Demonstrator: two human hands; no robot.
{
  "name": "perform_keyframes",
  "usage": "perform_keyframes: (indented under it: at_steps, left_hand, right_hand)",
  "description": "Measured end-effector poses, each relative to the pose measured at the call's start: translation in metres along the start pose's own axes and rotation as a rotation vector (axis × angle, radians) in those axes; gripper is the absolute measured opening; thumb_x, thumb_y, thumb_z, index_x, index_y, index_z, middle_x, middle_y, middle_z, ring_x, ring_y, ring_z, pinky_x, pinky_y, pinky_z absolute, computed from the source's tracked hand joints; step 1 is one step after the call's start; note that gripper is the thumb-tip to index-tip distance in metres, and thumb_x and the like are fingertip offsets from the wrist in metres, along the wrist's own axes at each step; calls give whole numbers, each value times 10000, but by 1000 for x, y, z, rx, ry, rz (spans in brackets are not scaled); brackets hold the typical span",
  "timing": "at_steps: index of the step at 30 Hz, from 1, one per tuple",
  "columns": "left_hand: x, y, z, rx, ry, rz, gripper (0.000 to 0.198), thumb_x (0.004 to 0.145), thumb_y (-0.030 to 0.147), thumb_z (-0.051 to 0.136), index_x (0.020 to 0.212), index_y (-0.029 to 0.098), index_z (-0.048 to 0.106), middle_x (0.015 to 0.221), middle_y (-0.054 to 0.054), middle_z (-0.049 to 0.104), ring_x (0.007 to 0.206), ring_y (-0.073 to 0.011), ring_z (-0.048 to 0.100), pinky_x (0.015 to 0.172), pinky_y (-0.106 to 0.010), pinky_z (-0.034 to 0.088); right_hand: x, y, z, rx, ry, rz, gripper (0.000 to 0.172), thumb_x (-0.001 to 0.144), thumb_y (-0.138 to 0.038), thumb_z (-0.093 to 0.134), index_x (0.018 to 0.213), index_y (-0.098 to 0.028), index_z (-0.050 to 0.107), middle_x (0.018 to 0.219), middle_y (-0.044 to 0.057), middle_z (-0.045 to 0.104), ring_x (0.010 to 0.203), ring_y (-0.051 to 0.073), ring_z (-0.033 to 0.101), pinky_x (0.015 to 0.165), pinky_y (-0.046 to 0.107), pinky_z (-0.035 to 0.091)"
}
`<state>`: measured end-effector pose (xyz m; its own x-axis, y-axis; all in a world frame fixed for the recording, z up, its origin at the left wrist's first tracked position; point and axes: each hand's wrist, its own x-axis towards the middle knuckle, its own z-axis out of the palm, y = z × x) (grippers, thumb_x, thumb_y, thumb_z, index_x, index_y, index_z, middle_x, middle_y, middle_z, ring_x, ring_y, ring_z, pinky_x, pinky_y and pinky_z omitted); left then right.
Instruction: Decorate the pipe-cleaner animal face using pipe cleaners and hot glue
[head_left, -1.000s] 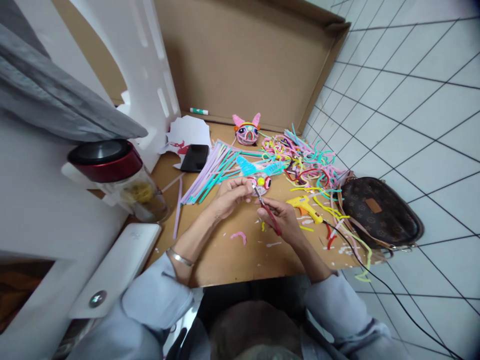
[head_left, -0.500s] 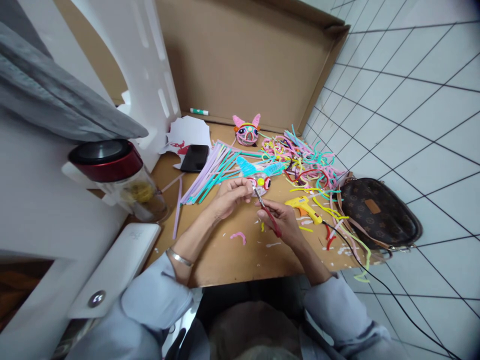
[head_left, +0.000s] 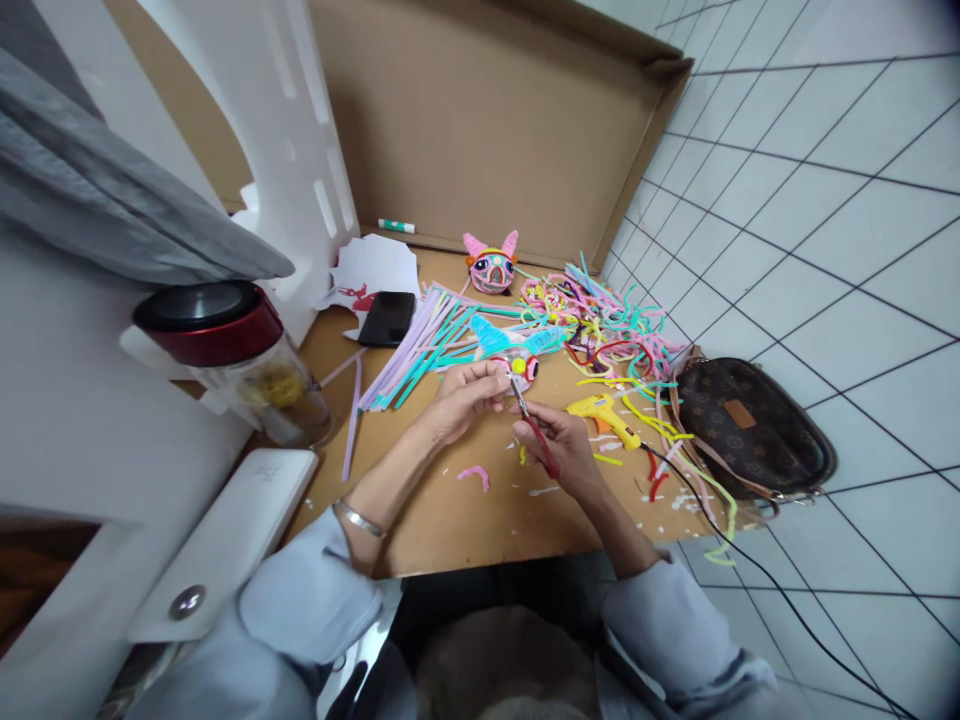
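Observation:
My right hand [head_left: 559, 445] is closed round a pair of red-handled scissors [head_left: 538, 438], blades pointing up and left. Their tips reach the fingertips of my left hand [head_left: 469, 400], which pinches something too small to make out. Just beyond both hands lies a craft animal head [head_left: 519, 368] with blue ears, red-rimmed eyes and a yellow nose, partly hidden by my left fingers. Farther back sits a similar head [head_left: 492, 270] with pink ears. A curved pink pipe cleaner piece [head_left: 475, 476] lies on the table in front of my hands.
A yellow glue gun [head_left: 606, 415] with a black cord lies right of my hands, near a brown handbag [head_left: 754, 425]. Purple and teal pipe cleaners [head_left: 409, 350], a tangled pile [head_left: 607, 320] and a phone [head_left: 387, 319] lie behind. At left stands a red-lidded glass bottle [head_left: 255, 370].
The whole view has shifted very slightly. Both hands keep nearly the same pose, with the scissor tips still at my left fingertips.

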<state>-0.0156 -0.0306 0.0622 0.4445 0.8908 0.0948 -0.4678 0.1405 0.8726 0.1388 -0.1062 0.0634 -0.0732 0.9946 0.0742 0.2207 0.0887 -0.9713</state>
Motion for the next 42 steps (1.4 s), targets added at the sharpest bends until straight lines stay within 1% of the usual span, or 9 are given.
perform_keyframes:
  at_steps: [4, 8, 11, 16, 20, 25, 33, 38, 42]
  left_hand:
    - [0, -1, 0, 25, 0, 25, 411, 548, 434, 908, 640, 141, 635, 583, 24, 573, 538, -72, 489, 524, -210, 389]
    - [0, -1, 1, 35, 15, 41, 389, 553, 423, 901, 629, 146, 639, 562, 24, 567, 535, -79, 483, 519, -216, 385]
    - [0, -1, 1, 38, 11, 39, 384, 553, 415, 895, 625, 144, 633, 563, 24, 566, 532, -78, 482, 517, -215, 385]
    - [0, -1, 0, 46, 5, 16, 373, 555, 397, 883, 626, 141, 621, 555, 24, 570, 509, -73, 484, 523, -217, 389]
    - [-1, 0, 0, 45, -14, 14, 351, 569, 380, 869, 631, 143, 617, 549, 29, 561, 497, -71, 476, 524, -225, 383]
    - [-2, 1, -2, 37, -26, 23, 337, 594, 378, 857, 639, 144, 619, 568, 26, 558, 524, -75, 477, 549, -233, 394]
    - [-2, 3, -1, 39, -11, 9, 318, 577, 356, 852, 629, 140, 625, 570, 25, 553, 525, -78, 486, 542, -231, 394]
    - [-1, 3, -2, 59, -12, 13, 273, 564, 319, 832, 620, 141, 632, 581, 25, 554, 527, -78, 485, 535, -230, 394]
    - [-1, 3, -3, 95, -21, 13, 241, 574, 300, 816, 614, 142, 638, 563, 22, 558, 520, -78, 479, 532, -230, 392]
  right_hand:
    - [1, 1, 0, 27, 12, -6, 468, 715, -598, 741, 911, -175, 701, 562, -75, 438, 465, 62, 379, 431, 194, 293]
    - [1, 1, 1, 40, 13, 8, 495, 690, -629, 760, 894, -183, 695, 551, -83, 418, 464, 61, 363, 429, 195, 288]
    - [0, 1, 0, 27, -2, 7, 516, 707, -649, 738, 911, -177, 693, 552, -80, 414, 467, 63, 354, 428, 198, 281]
    - [-1, 3, -1, 9, -17, -14, 491, 727, -619, 742, 917, -168, 701, 565, -67, 431, 481, 68, 369, 437, 202, 285]
    - [-2, 3, -2, 1, -28, -14, 497, 736, -627, 736, 935, -171, 721, 556, -67, 418, 481, 69, 353, 437, 203, 277]
    - [-3, 2, -2, -6, -41, -17, 515, 743, -643, 723, 951, -172, 731, 561, -64, 417, 475, 65, 342, 431, 200, 270]
    - [-4, 12, -3, -2, -46, -40, 462, 784, -598, 719, 953, -168, 731, 573, -66, 400, 483, 62, 352, 438, 197, 280]
    - [-4, 7, -3, 73, -49, -11, 468, 729, -582, 777, 938, -166, 724, 576, -71, 413, 485, 56, 352, 437, 196, 278]
    - [-2, 3, -5, 145, -81, 18, 479, 672, -557, 828, 925, -166, 713, 584, -80, 418, 491, 48, 353, 446, 190, 296]
